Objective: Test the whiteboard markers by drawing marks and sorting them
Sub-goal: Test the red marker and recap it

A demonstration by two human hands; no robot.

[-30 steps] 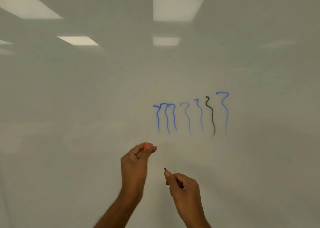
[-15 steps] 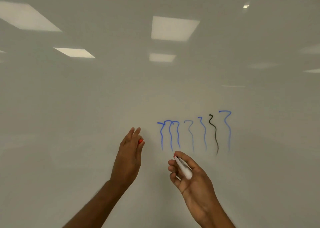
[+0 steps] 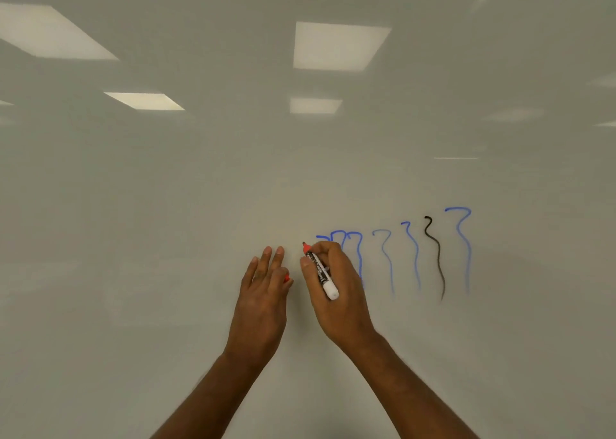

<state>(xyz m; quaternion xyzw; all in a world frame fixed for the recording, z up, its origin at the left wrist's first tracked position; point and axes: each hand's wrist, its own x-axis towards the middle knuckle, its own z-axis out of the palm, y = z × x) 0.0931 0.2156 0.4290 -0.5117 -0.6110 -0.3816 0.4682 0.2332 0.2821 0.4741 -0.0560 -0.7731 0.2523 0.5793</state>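
1. The right hand [image 3: 336, 292] pinches a white-barrelled whiteboard marker with a red tip [image 3: 320, 272] between its thumb and curled fingers. The tip points up and the blunt white end lies over the back of the hand.
2. The left hand [image 3: 263, 292] sits just beside it, fingers straight and slightly spread toward the board. Its thumb pins a small red cap [image 3: 286, 278] against the forefinger, and most of the cap is hidden.
3. The marker tip is at or just off the glossy white whiteboard [image 3: 166, 205]; I cannot tell whether it touches. No red mark shows, so this marker looks untested.
4. Past the right hand's knuckles runs a row of blue squiggles [image 3: 416, 262], with one black squiggle [image 3: 439, 262] between the last two. The hand partly covers the nearest ones.
5. Risks, as I judge them:
   - The right hand lies over the nearest blue strokes, so dragging it downward could smear them.
   - A red stroke started this close could run into the blue and blur the verdict.
   - Too light a press could leave a faint line, and a good marker could be misread as dry.
   - The loosely pinned cap could slip.
6. No edge of the board and no sorting spot is in view.
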